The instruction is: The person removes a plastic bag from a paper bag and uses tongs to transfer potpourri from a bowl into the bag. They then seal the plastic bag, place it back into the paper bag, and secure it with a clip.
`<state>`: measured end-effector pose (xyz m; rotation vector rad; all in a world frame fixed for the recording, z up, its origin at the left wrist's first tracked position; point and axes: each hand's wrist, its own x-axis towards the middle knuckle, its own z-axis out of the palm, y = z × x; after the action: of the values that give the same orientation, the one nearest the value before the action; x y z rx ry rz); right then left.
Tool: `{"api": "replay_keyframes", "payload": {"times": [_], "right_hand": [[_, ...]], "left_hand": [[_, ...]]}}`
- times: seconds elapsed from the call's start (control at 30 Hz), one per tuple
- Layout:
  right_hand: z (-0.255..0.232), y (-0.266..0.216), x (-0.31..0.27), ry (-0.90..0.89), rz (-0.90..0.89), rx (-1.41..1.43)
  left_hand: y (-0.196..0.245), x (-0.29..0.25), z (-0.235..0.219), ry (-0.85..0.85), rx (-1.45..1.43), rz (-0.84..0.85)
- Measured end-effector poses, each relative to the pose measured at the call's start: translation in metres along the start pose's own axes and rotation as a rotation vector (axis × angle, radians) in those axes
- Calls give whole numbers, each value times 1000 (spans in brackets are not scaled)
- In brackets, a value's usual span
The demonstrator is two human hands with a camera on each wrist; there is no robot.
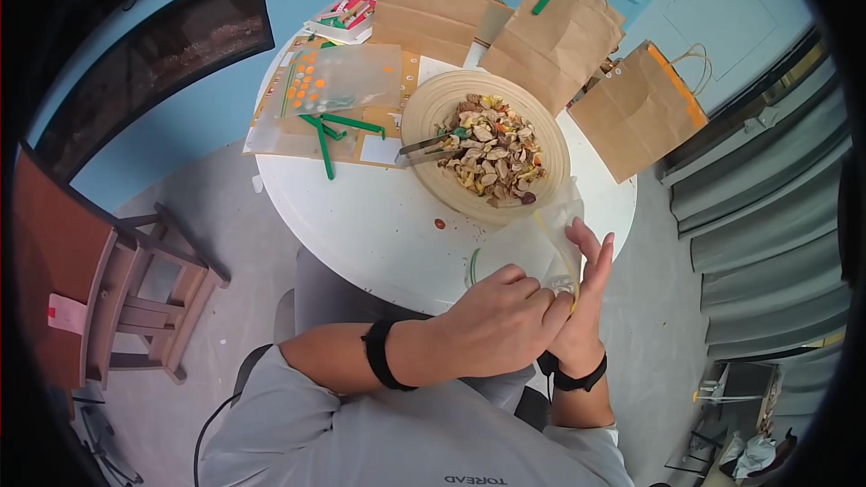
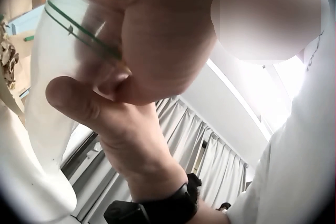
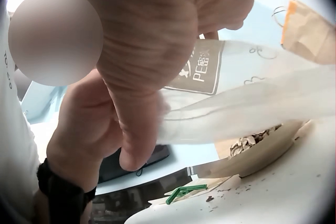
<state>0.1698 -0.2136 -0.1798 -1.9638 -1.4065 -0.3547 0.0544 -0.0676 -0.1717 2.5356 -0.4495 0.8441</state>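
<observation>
A translucent zip-lock bag with a green line near its mouth hangs over the front of the round white table. My left hand has its fingers curled on the bag's top edge, close against my right hand. That right hand holds the same edge, its index and other fingers stretched up behind the plastic. In the left wrist view the right thumb lies along the bag's near side, below the green line. Printed writing shows on the bag in the right wrist view. The bag looks flat and see-through.
Behind the bag, a round wooden plate bears dried, mixed pieces and metal tongs. Several green sealing clips and stickered plastic bags lie left. Brown paper bags stand along the back, near a white tray.
</observation>
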Motion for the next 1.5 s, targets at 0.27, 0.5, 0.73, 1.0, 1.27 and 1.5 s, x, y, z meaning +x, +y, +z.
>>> {"api": "replay_keyframes", "payload": {"times": [0.27, 0.5, 0.73, 1.0, 1.27, 1.5], "right_hand": [[6, 13, -14, 209, 226, 225], [7, 8, -34, 344, 130, -174], [22, -1, -50, 195, -181, -143], [-6, 0, -10, 125, -147, -239], [-21, 18, 5, 103, -130, -331], [0, 15, 18, 185, -100, -338]], "left_hand": [[-20, -7, -13, 113, -114, 150], [-34, -10, 0, 113, -18, -5], [-42, -9, 23, 90, -17, 69], [-54, -8, 6, 238, -116, 22], [-156, -30, -60, 261, 275, -518], [-156, -2, -48, -253, 510, -674]]}}
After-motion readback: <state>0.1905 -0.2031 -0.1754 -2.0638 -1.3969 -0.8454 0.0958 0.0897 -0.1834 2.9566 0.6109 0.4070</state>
